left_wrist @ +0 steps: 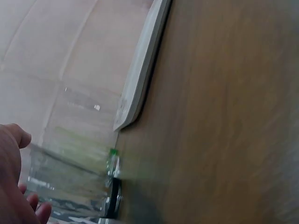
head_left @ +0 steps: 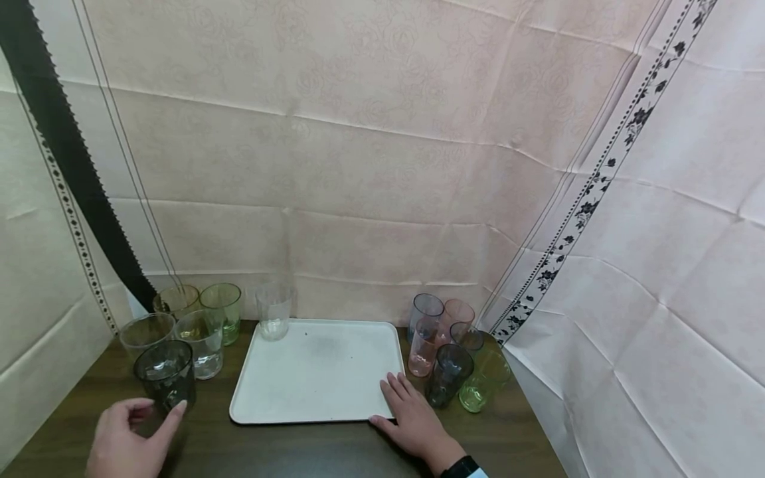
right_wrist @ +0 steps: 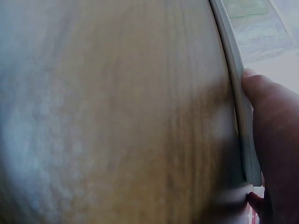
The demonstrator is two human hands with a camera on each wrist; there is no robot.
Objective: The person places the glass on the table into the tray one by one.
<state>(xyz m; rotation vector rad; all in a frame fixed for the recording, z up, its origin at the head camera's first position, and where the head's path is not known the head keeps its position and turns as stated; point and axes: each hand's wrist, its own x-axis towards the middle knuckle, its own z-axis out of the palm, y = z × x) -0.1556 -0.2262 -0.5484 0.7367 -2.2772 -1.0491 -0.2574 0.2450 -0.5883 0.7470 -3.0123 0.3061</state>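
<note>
My left hand (head_left: 128, 435) is at the near side of a dark grey glass (head_left: 167, 375), thumb and fingers spread apart; whether they touch it cannot be told. In the left wrist view, thumb and fingertips (left_wrist: 43, 212) show beside glasses that overlap one another. My right hand (head_left: 412, 421) rests at the near right corner of a white tray (head_left: 317, 372), fingers extended, the thumb at its front edge. One clear glass (head_left: 274, 318) stands upright at the tray's back left corner.
Behind the dark glass stand a clear glass (head_left: 206, 345), a green glass (head_left: 224, 309) and amber ones. Right of the tray cluster several tumblers, among them a pink glass (head_left: 422, 355), a dark tumbler (head_left: 448, 378) and a green tumbler (head_left: 475, 392). A patterned cloth (head_left: 358, 166) hangs behind the table.
</note>
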